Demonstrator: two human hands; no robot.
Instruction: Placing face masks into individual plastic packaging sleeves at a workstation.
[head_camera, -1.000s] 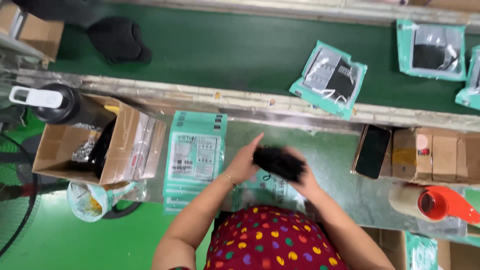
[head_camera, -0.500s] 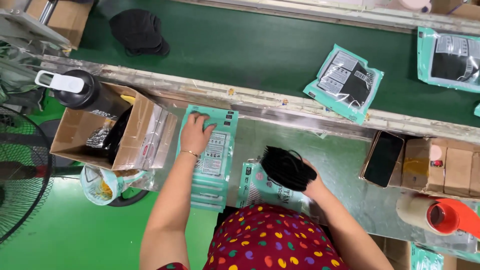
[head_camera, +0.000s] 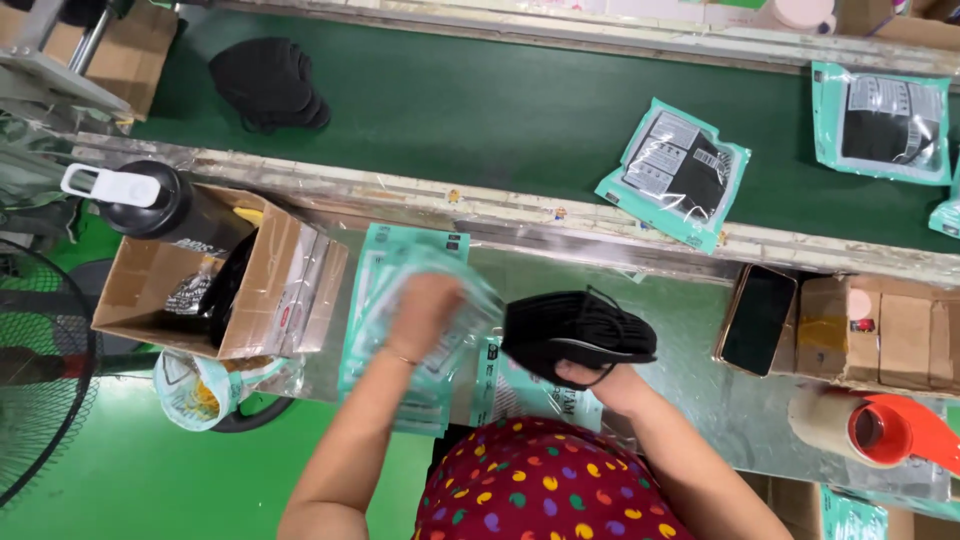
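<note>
My left hand (head_camera: 425, 315), flat on the bag stack (head_camera: 400, 330) a moment ago, now pinches one bag up; my right hand (head_camera: 600, 380) grips black masks (head_camera: 575, 330).

**A bag comes up**

Our left hand (head_camera: 425, 312) was flat on the teal bag pile (head_camera: 400, 330). Now it lifts one bag (head_camera: 440, 300). Our right hand (head_camera: 605, 385) raised the black masks (head_camera: 575, 330) a bit higher.

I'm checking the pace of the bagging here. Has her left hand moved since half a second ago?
Yes. The left hand has lifted a pouch off the teal stack, toward the black masks.
</note>
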